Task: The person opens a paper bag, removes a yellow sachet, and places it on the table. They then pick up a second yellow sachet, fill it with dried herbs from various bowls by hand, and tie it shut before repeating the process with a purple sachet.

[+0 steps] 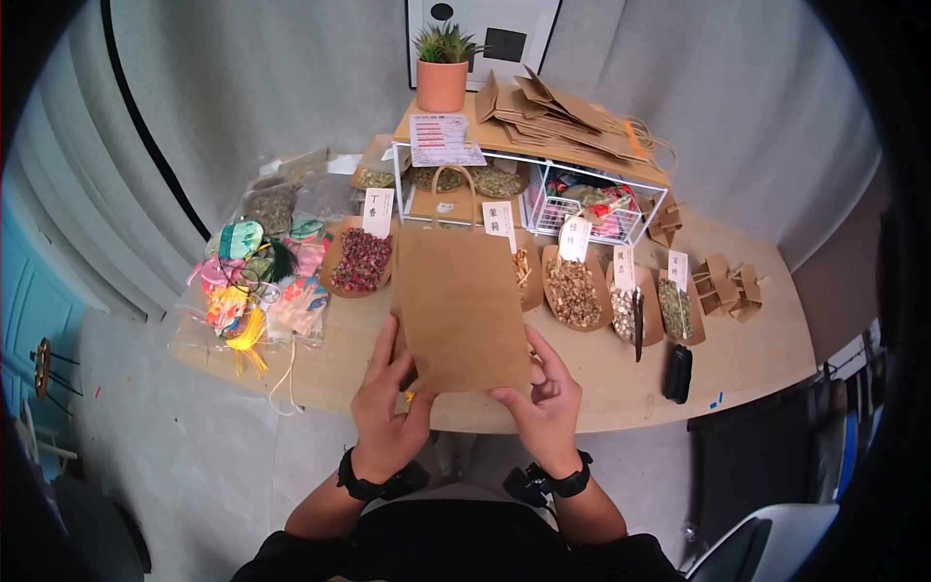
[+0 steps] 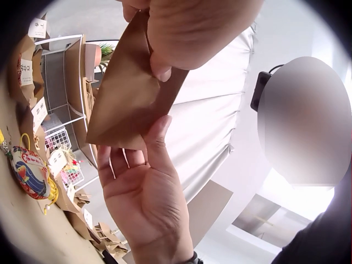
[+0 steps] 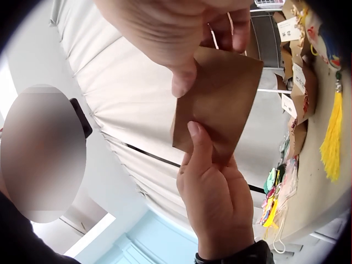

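Note:
A brown paper bag with a loop handle is held up over the table's front edge, its broad side toward me. My left hand grips its lower left corner, with the thumb on the bottom fold. At the lower right corner my right hand grips it the same way. Both thumbs press on the bag's base in the right wrist view. Below the bag, an embroidered sachet with a yellow tassel lies on the table, mostly hidden from the head view.
Trays of dried petals and herbs with label cards stand behind the bag. Bagged colourful sachets lie left. A shelf carries a potted plant and folded paper bags. A black case lies near the right edge.

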